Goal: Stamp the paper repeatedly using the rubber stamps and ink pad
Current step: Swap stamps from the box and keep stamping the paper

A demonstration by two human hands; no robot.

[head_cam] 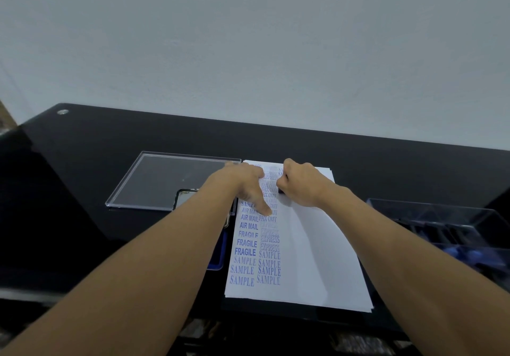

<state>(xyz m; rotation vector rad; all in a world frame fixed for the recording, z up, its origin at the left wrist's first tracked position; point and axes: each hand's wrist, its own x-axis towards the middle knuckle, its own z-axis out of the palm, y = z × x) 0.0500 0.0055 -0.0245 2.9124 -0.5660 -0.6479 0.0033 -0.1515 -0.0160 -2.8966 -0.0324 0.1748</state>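
Black rubber stamp (281,190) stood on the white paper (303,245), right grip (299,183) curled round it; left grip (245,184) lay flat, fingers (265,207) spread, pressing the paper.

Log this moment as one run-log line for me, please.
left hand: fingers spread, pressing paper down | right hand: grips stamp on paper's far end | ink pad: beside paper's left edge

Light: dim, soft, cool grey | Shadows: faint on paper (317,245) | Glare: dull sheen on black table (82,148) | Blur: bottom edge and clear tray (430,208) smeared | Distortion: wide-angle bowing at margins
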